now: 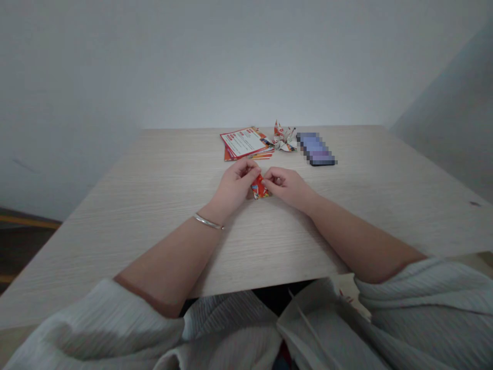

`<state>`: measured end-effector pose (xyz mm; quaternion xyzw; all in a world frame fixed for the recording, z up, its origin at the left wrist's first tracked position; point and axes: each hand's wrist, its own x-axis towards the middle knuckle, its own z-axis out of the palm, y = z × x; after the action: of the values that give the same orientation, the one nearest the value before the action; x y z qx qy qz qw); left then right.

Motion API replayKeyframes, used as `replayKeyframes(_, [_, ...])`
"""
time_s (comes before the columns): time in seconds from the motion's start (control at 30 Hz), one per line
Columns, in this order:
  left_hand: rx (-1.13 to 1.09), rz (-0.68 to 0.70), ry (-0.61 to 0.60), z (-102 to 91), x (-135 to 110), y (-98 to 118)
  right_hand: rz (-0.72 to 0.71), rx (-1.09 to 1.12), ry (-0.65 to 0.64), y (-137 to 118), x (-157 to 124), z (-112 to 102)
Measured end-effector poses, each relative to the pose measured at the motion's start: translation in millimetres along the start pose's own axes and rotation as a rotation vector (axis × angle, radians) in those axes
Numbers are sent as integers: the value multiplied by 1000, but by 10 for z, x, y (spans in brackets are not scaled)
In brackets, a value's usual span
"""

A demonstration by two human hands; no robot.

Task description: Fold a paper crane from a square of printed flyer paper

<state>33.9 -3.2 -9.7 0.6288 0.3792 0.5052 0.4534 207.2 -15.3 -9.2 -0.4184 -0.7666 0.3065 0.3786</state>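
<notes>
A small folded piece of red printed paper (260, 190) is between my two hands, just above or on the tabletop. My left hand (239, 180) pinches its upper left part between thumb and fingers. On the other side, the thumb and index finger of my right hand (284, 184) are closed on its right edge. Part of the paper is covered by my fingertips, so its full folded shape is hidden. A silver bangle circles my left wrist.
The pale wood-grain table (162, 195) runs back to a white wall. Behind my hands lies a stack of printed sheets (244, 142). Several folded paper figures (284, 140), possibly cranes, sit beside it. Farther right is a phone (316, 149) with a blurred screen.
</notes>
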Motion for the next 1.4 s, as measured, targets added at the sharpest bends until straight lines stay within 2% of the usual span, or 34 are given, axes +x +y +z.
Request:
replayKeyframes(0.23, [-68,-82,-39,16,23,-85,32,-56,103,25,13,-49])
replayKeyframes(0.37, [16,-62,-83,15,26,-77,72,2,178,107,26,-42])
replayKeyframes(0.53, [64,-28,5,-10,35,-60,66,189,164,147,32,16])
replayKeyframes(0.7, [18,-42,6,-10,30,-49,98,291,101,140,45,25])
replayKeyframes(0.9, [75,-37,21,-1,7,-30,142,295,90,164,56,31])
replayKeyframes(1.07, [205,76,78,8,-3,19,140,250,63,162,50,31])
replayKeyframes(1.23, [258,110,99,4,-10,46,121,269,57,165,45,42])
replayKeyframes(1.4, [135,30,90,-17,19,-54,133,334,120,171,33,50])
